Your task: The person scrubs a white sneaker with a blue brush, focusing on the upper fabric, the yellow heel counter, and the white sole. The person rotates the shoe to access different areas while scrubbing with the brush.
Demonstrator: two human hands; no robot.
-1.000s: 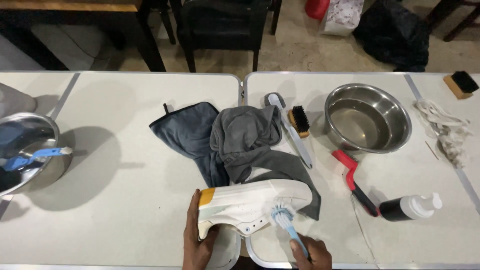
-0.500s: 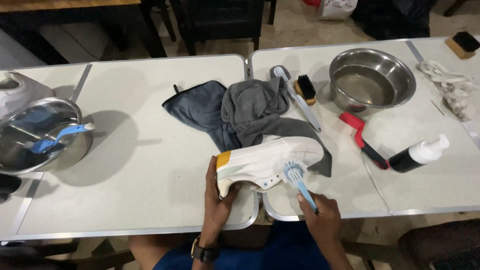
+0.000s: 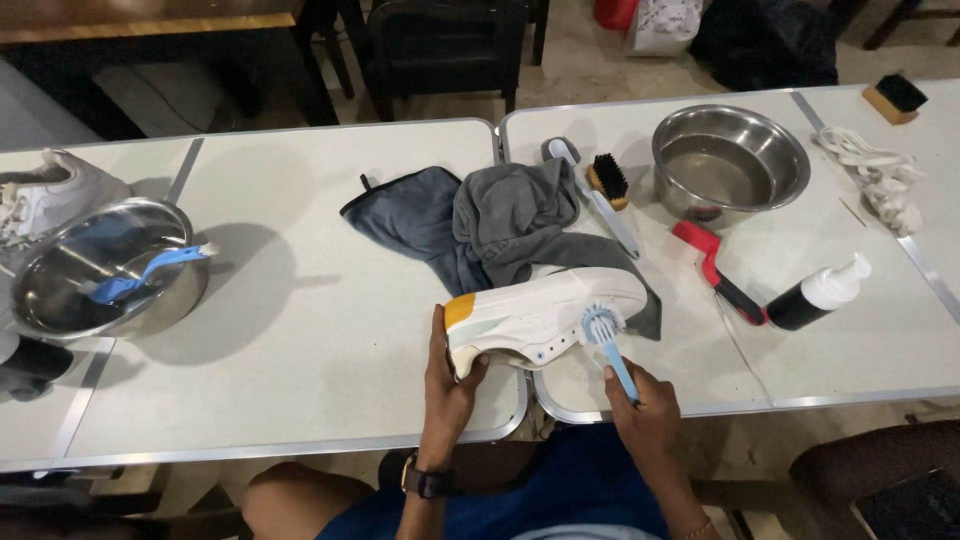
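You're mid-scrub: left hand [image 3: 447,385] clamps the yellow-tabbed heel of the white sneaker [image 3: 545,315] at lower centre of the frame, over the seam between the two tables, while right hand [image 3: 645,410] is closed around the blue brush [image 3: 608,340], its round head pressed on the shoe's side near the toe. My read: next move needs a firm heel hold and short strokes along the sidewall. Grey cloths [image 3: 490,220] lie just behind the shoe; steel bowl [image 3: 728,165] and foam bottle [image 3: 818,292] sit at right.
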